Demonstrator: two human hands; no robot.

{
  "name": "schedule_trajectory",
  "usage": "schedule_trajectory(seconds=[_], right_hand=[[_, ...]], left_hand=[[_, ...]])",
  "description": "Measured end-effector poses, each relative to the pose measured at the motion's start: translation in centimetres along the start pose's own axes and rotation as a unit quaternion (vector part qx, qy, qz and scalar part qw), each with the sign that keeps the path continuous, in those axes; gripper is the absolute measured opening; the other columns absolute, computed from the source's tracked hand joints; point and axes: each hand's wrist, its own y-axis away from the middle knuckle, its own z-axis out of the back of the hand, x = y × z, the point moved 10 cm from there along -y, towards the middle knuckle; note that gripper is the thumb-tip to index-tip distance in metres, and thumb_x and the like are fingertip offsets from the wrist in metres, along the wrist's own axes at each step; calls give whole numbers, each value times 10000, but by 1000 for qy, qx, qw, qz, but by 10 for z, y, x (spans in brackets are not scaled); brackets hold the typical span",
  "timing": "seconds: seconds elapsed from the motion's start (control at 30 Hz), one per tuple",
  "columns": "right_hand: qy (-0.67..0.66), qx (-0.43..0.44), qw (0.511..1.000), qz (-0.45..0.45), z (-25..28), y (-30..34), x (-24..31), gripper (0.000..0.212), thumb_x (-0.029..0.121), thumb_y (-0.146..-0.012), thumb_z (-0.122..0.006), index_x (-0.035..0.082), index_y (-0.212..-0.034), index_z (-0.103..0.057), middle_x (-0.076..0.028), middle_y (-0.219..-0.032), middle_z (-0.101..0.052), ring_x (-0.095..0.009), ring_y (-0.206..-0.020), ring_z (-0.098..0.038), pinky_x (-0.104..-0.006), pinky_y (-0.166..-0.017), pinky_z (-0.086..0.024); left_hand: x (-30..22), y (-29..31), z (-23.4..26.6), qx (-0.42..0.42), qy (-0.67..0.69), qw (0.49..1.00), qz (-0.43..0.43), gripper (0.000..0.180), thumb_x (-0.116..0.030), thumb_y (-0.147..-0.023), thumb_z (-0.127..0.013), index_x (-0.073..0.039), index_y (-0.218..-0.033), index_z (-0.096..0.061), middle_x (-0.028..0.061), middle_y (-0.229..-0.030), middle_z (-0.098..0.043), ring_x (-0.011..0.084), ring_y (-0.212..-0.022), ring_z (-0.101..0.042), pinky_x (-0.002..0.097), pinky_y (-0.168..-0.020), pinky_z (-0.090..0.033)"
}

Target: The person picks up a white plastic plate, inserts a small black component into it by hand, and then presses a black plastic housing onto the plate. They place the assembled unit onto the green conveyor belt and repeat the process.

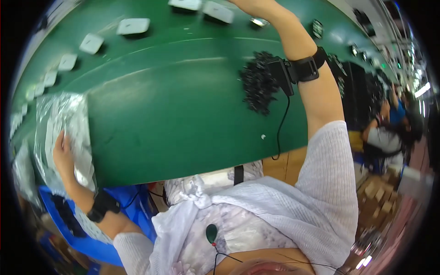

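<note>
Green worktop (174,114) takes up most of the view, its near edge running just in front of the person. Blue bin (98,247) sits below the near left corner, a black strip of something inside. Clear plastic bag (75,112) lies at the worktop's left end, whitish flat contents showing through; can't make out what they are. Heap of small black parts (259,87) is right of centre, partly behind the black box (282,75) strapped to the right forearm, cable hanging from it. Hands: left hand (63,153) is on the bag, fingers loosely extended and a bit bent; can't tell if it pinches the film. Right hand (245,3) reaches past the far side, mostly cut off by the top edge, so can't tell how open it is or what it holds. White rounded units (133,26) curve along the left and far sides, spaced apart, two near the right hand. Shiny metallic piece (259,21) lies just beside the right forearm. Tiny white round bit (263,136) near the front edge.
</note>
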Motion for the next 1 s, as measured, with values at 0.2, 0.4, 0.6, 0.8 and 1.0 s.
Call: schedule_trajectory(seconds=[0.2, 0.4, 0.6, 0.8, 1.0], right_hand=[[30, -143, 988, -47, 148, 142, 32, 295, 181, -825, -654, 0, -1054, -612, -177, -915, -637, -252, -768, -621, -336, -689, -491], [148, -155, 967, -136, 135, 254, -36, 163, 143, -837, -653, 43, -964, -665, -87, -811, -653, -174, -669, -595, -268, -633, -473], [30, -116, 976, -183, 65, 295, -46, 132, 94, -829, -643, 35, -948, -649, -68, -849, -610, -170, -703, -563, -281, -662, -465], [-27, -107, 986, -127, 30, 265, -31, 178, 82, -801, -669, 56, -972, -628, -43, -835, -515, -162, -699, -517, -282, -661, -453], [-108, -134, 977, -128, 18, 262, -39, 123, 59, -796, -683, 29, -883, -600, -36, -789, -504, -131, -632, -475, -264, -595, -419]], left_hand=[[-51, 25, 61, -217, -17, 976, -25, 347, -261, -959, -521, 18, -1152, -594, 131, -950, -674, 189, -847, -643, 285, -781, -470], [-181, 76, 27, -73, 368, 922, -102, 237, -195, -961, -531, 21, -1016, -612, 74, -781, -626, 77, -642, -542, 208, -622, -428], [-286, 125, -90, 150, 419, 881, -159, 165, -117, -960, -514, 24, -982, -597, 65, -739, -612, 84, -585, -557, 190, -528, -421], [-331, 173, -150, 249, 503, 817, -130, 103, -60, -942, -525, 28, -934, -577, 50, -730, -589, 75, -581, -559, 180, -499, -416], [-327, 184, -160, 271, 545, 790, -77, 129, -36, -937, -513, 56, -1026, -528, 96, -804, -605, 120, -596, -591, 223, -499, -478]])
